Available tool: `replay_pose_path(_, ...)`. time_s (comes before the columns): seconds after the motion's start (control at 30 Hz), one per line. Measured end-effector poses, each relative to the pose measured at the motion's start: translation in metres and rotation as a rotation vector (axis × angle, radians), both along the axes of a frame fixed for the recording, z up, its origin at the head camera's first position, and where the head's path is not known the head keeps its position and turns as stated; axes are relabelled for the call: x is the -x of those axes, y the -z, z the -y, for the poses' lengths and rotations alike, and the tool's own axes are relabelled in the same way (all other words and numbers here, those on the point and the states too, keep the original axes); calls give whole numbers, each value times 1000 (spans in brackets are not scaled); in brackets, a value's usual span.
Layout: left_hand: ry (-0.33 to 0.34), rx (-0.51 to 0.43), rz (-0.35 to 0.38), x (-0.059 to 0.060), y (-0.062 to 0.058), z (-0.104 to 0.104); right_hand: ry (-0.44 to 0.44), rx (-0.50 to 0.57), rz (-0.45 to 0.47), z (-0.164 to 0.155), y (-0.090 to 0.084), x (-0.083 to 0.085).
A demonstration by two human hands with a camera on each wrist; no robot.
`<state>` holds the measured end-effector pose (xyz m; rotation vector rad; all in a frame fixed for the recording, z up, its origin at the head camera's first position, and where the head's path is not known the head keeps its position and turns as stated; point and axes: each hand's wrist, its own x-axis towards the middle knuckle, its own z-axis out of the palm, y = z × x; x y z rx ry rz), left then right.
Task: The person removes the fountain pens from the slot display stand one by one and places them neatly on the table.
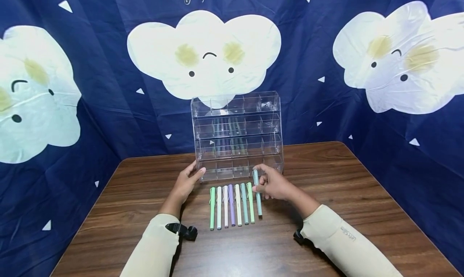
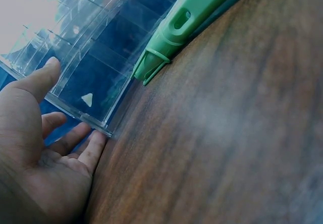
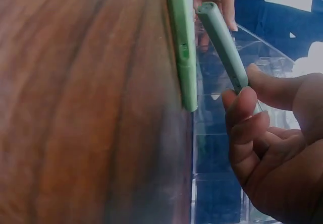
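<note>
My right hand [image 1: 273, 184] pinches a blue-green pen [image 1: 257, 200] between thumb and fingers, at the right end of a row of pens. In the right wrist view this pen [image 3: 224, 50] stands tilted off the table with its bare end away from the palm. My left hand [image 2: 45, 148] is at the lower left corner of a clear tiered display rack [image 1: 232, 173], thumb in front and the other fingers along its side edge. Several pastel pens lie side by side before the rack, among them a green pen [image 1: 212, 208], a purple pen [image 1: 231, 206] and a cream pen [image 1: 238, 206].
The rack stands at the back of a brown wood-grain table [image 1: 145, 236] and has stepped rows of small compartments. Pen-coloured streaks show in its clear panels. Behind it hangs a blue curtain [image 1: 152, 120] with cloud prints.
</note>
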<state>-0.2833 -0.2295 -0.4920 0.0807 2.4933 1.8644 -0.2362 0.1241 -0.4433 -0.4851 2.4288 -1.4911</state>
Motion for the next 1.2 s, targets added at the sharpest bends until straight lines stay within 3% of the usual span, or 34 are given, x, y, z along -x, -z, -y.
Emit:
replay_pose_path(0.47, 7, -5, -11, -1, 1, 1, -81, -37, -35, -5, 21, 3)
replay_pose_path(0.87, -21, -1, -4, 1, 3, -1, -96, 56, 121, -11, 35, 13)
replay_pose_path(1.2, -21, 0, -8, 2, 3, -1, -73, 59, 116, -10, 44, 15)
